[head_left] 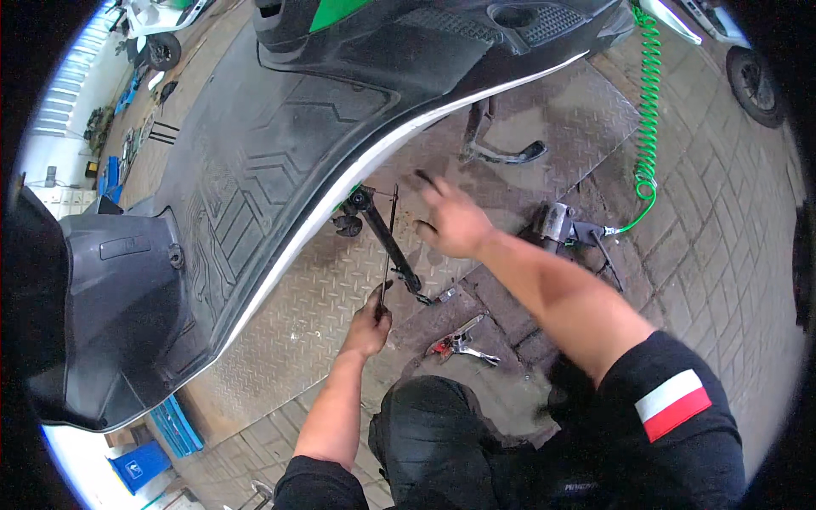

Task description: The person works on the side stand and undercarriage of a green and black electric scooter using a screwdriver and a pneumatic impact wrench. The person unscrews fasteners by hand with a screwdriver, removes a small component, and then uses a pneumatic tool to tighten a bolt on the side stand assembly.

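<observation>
Gripping a thin, dark, straight metal rod (pixel 394 204) near its lower end in the left hand (pixel 368 327), fingers curling closed around it. Pointing the rod upward past a black metal side stand (pixel 374 219), crossing it at a shallow angle beneath the scooter's black floorboard (pixel 255 170) with white edging. Spreading the right hand (pixel 459 223) wide, fingers apart and slightly blurred, just right of the rod's upper part; not showing clearly whether touching anything. Stretching the left forearm almost straight up from the lower edge. Angling the right forearm up and leftward from a black sleeve (pixel 680 374) bearing a white-and-red patch.

Facing a grey, diamond-patterned metal plate (pixel 289 327) below the scooter. Having silver-and-red metal pliers (pixel 463 344) lying between the dark-clad knee (pixel 425 416) and the stand's foot. Having a silver-and-black air tool (pixel 554 223) lying beyond the right hand, connecting to a bright green coiled hose (pixel 648 110).

Showing, at the lower left, a blue plastic bin (pixel 140 467) with a pale symbol, and near it a blue, slatted tray or case (pixel 177 425); leaving the contents of both too small to tell.
</observation>
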### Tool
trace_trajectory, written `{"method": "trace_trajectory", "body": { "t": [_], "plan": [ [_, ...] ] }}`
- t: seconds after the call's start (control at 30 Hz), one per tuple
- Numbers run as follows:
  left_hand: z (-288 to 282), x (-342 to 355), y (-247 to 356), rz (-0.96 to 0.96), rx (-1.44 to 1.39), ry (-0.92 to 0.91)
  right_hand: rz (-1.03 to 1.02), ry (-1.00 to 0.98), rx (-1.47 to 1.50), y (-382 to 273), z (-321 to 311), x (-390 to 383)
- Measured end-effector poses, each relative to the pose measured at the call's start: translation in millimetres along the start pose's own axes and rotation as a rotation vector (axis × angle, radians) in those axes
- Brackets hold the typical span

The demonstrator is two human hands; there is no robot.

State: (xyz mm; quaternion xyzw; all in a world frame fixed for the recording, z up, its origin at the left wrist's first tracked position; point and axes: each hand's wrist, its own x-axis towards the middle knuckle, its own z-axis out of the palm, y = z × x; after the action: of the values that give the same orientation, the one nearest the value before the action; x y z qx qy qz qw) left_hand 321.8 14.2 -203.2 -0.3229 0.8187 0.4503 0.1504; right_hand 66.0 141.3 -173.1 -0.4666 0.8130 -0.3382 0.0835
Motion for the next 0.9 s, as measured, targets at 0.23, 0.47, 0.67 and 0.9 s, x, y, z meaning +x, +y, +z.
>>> {"method": "trace_trajectory", "body": {
  "t": [0.23, 0.47, 0.67, 0.9],
  "plan": [
    [-4, 7, -21, 0.027, 0.018, -0.006, 0.350, -0.174, 0.367, -61, 51, -71],
    [-21, -3, 2, -0.026, 0.087, -0.051, 0.555, -0.363, 0.209, -86, 28, -60],
    [-32, -12, 24, -0.062, 0.117, -0.079, 0.723, -0.341, 0.236, -100, 33, -53],
    [-47, -16, 29, -0.109, 0.198, -0.126, 0.712, -0.414, 0.184, -97, 40, -49]
  ]
}}
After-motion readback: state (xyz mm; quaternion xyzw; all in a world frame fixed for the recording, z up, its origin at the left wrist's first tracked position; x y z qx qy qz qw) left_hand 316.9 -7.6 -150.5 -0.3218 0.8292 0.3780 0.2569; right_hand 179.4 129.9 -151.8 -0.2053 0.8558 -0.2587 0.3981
